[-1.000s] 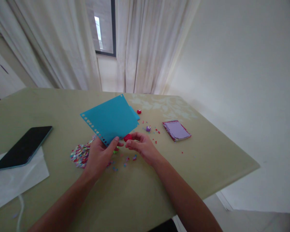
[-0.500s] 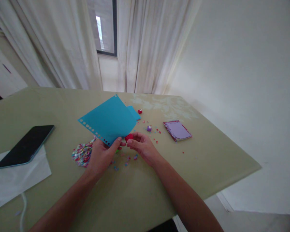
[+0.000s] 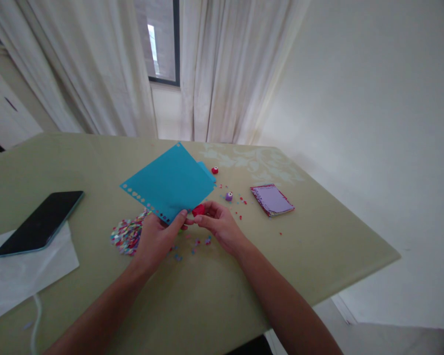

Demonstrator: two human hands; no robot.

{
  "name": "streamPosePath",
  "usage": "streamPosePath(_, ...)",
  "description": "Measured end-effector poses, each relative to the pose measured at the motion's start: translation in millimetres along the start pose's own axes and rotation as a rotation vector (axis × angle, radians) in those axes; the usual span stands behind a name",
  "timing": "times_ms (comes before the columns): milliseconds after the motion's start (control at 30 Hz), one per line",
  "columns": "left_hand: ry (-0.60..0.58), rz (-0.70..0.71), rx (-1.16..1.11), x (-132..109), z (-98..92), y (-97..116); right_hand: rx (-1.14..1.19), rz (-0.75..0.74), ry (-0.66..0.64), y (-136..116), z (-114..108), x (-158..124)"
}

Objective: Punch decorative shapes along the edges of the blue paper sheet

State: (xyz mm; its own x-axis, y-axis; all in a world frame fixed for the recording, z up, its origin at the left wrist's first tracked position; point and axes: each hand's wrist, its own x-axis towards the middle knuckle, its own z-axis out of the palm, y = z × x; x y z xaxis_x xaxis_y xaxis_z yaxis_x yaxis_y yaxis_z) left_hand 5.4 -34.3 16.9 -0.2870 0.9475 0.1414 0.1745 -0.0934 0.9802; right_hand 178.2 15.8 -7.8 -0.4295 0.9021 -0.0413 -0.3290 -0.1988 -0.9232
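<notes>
A blue sheet of paper (image 3: pixel 170 182) is tilted up off the table, with a row of punched holes along its lower left edge and one at its top corner. My left hand (image 3: pixel 161 236) pinches its near edge between thumb and fingers. Close beside it, my right hand (image 3: pixel 220 224) is closed on a small red craft punch (image 3: pixel 199 210) at the paper's near right edge. Fingers partly hide the punch. Under and left of my left hand lies a heap of multicoloured paper confetti (image 3: pixel 128 235).
Beyond the hands stand a purple punch (image 3: pixel 229 196) and another red punch (image 3: pixel 215 170), near more blue paper (image 3: pixel 207 171). A stack of punched coloured sheets (image 3: pixel 273 199) lies to the right. Left are a tablet-like black device (image 3: pixel 40 222), white paper (image 3: pixel 55 261) and a cable (image 3: pixel 36 320).
The blue sheet has shifted slightly to the right at its near right corner. The red punch has turned a little in my right hand. Both hands stay nearly in place.
</notes>
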Motion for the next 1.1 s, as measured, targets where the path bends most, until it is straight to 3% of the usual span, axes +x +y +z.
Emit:
streamPosePath(400, -0.037, 0.017, 0.044, -2.4, 1.5, 1.5, 0.056, 0.035, 0.051, -3.4, 2.5, -1.0)
streamPosePath(700, -0.067, -0.054, -0.011, -6.2, 6.2, 8.9, 0.149, 0.072, 0.066, -4.9, 3.2, -2.4)
streamPosePath(1100, -0.06, 0.02, 0.059, -5.6, 1.4, 3.5, 0.164, 0.089, 0.061, -5.4, 2.6, -3.5)
